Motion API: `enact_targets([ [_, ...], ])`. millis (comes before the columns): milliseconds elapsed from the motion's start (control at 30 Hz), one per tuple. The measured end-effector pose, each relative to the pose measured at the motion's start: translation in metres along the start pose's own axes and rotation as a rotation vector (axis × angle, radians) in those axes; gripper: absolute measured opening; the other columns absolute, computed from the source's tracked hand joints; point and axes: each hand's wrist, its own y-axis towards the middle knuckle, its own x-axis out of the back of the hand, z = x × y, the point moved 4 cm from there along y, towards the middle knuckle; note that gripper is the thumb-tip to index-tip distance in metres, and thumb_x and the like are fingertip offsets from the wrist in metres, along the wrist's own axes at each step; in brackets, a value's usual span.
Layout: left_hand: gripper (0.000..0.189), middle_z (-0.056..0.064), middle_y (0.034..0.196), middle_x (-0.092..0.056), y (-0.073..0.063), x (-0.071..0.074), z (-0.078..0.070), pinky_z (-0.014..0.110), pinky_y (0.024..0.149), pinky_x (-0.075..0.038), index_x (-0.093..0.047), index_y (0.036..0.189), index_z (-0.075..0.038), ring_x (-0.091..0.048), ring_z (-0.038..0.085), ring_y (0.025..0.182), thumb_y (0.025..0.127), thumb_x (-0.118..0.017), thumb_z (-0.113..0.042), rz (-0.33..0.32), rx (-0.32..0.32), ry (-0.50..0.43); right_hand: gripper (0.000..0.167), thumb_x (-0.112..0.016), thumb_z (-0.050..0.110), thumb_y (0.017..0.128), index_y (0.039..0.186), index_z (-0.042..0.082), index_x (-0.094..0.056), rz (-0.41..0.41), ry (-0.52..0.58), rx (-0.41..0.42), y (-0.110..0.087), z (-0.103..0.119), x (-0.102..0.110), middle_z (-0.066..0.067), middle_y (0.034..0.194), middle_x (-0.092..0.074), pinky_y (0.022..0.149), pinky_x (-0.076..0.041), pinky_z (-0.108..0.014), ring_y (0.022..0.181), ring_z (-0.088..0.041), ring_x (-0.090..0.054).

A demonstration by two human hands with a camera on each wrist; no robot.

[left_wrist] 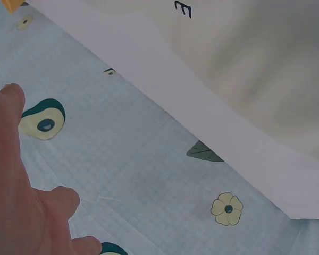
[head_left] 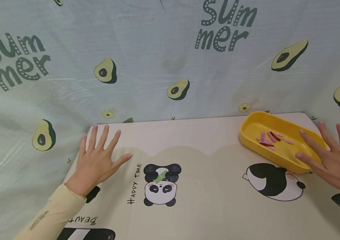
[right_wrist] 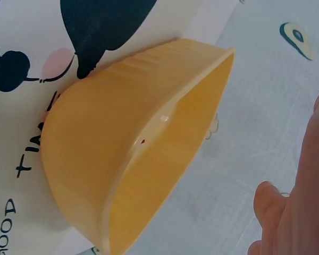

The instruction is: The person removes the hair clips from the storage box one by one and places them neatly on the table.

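My left hand is held over the left part of the table with its fingers straight and spread, holding nothing. In the left wrist view, part of that hand shows at the left edge. At the right side of the head view, my right hand is also spread, partly overlapping the near right end of a yellow tray. Whether it touches the tray is hard to tell there; the right wrist view shows a gap between the hand and the tray. Several small pink and dark red strips lie in the tray.
A pale table cover with panda prints lies under both hands. Behind and left of the table hangs a light blue-grey sheet printed with avocados and lettering. The tray stands near the table's far right corner.
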Motion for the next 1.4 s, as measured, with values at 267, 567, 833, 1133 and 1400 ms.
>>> enact_targets([
  [267,0.091,0.022,0.174,-0.011,0.011,0.003,-0.013,0.070,0.126,0.001,-0.025,0.165,-0.019,0.005,0.047,0.162,0.095,-0.050,-0.072,0.029,-0.005,-0.028,0.099,-0.018,0.085,0.095,0.164,0.021,0.011,0.010,0.016,-0.026,-0.005,-0.004,-0.001,-0.022,0.165,0.032,0.116,0.024,-0.074,0.150,-0.055,0.032],
  [567,0.094,0.019,0.175,-0.007,0.021,0.001,-0.026,0.070,0.127,0.003,-0.017,0.167,-0.021,0.009,0.044,0.162,0.095,-0.050,-0.073,0.030,-0.010,-0.056,0.104,-0.013,0.088,0.092,0.164,0.017,0.012,0.002,0.024,-0.051,-0.009,-0.011,-0.005,-0.023,0.165,0.030,0.118,0.022,-0.074,0.151,-0.056,0.027],
  [833,0.095,0.017,0.176,-0.003,0.034,0.000,-0.039,0.069,0.127,0.003,-0.014,0.167,-0.022,0.013,0.042,0.162,0.096,-0.047,-0.075,0.029,-0.025,-0.077,0.106,-0.017,0.086,0.093,0.163,0.013,0.013,0.011,0.052,-0.085,-0.012,-0.018,-0.011,-0.023,0.166,0.028,0.118,0.023,-0.072,0.152,-0.054,0.029],
  [1133,0.094,0.014,0.176,-0.002,0.051,0.001,-0.063,0.067,0.128,0.004,-0.014,0.167,-0.023,0.011,0.041,0.163,0.096,-0.046,-0.075,0.029,-0.066,-0.100,0.114,-0.020,0.088,0.092,0.162,0.005,0.014,0.004,0.124,-0.129,-0.010,-0.027,-0.026,-0.024,0.167,0.025,0.120,0.022,-0.071,0.153,-0.051,0.028],
  [1400,0.096,0.013,0.176,-0.001,0.063,-0.001,-0.086,0.067,0.129,0.002,-0.013,0.168,-0.023,0.010,0.040,0.163,0.095,-0.048,-0.075,0.007,-0.116,-0.108,0.118,-0.021,0.087,0.093,0.158,-0.004,0.018,-0.003,0.138,-0.153,-0.009,-0.033,-0.034,-0.030,0.166,0.021,0.120,0.019,-0.073,0.154,-0.053,0.022],
])
